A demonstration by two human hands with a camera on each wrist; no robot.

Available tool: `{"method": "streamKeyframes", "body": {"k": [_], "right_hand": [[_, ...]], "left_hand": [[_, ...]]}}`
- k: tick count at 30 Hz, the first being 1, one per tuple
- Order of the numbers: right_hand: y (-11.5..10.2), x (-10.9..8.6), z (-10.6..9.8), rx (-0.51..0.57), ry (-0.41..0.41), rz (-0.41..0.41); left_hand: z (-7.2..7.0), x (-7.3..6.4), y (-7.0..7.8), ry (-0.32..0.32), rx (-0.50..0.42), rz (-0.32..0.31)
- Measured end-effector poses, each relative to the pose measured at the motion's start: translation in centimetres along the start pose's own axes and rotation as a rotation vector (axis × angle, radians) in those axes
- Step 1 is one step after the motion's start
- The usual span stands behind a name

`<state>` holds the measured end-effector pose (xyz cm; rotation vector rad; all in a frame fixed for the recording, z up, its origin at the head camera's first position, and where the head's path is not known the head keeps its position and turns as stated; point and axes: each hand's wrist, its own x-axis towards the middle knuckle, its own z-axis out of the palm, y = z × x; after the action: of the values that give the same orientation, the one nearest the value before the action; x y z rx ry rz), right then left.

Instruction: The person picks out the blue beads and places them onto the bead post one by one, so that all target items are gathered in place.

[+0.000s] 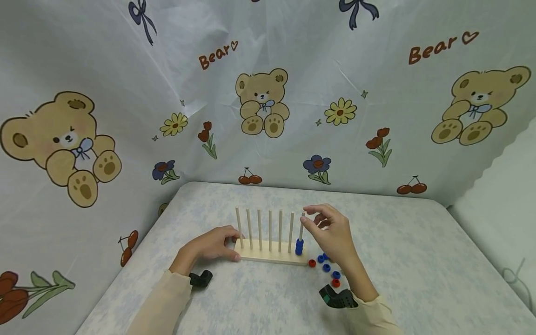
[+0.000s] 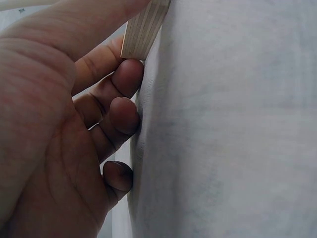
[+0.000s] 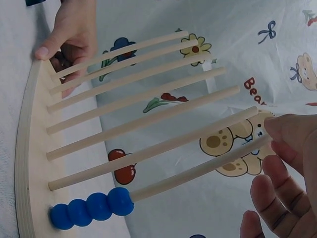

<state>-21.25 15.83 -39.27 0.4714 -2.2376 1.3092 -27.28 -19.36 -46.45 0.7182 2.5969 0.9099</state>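
A wooden peg board (image 1: 268, 253) with several upright pegs stands on the table. My left hand (image 1: 215, 243) grips its left end, thumb at the front edge and fingers behind; the left wrist view shows the board's layered end (image 2: 143, 34) between thumb and forefinger. Blue beads (image 3: 101, 206), several of them, are stacked at the bottom of the rightmost peg (image 3: 198, 171). Around that peg's upper tip is my right hand (image 1: 332, 228), thumb and forefinger apart, the other fingers loosely bent. No bead shows between those fingers. Whether the thumb touches the peg I cannot tell.
Loose beads lie right of the board, partly under my right hand: a red bead (image 1: 311, 263) near the corner, a blue bead (image 1: 326, 267), another red bead (image 1: 336, 283) closer to me, and more blue ones. A bear-printed curtain (image 1: 293, 153) hangs behind the table.
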Motion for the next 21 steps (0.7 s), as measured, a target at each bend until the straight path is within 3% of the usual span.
{"method": "streamKeyframes", "body": {"k": [21], "right_hand": [[-0.2,0.2,-1.6,-0.054,0.026,0.001]], "left_hand": [[0.0,0.1,-0.4,-0.008,0.031,-0.002]]}}
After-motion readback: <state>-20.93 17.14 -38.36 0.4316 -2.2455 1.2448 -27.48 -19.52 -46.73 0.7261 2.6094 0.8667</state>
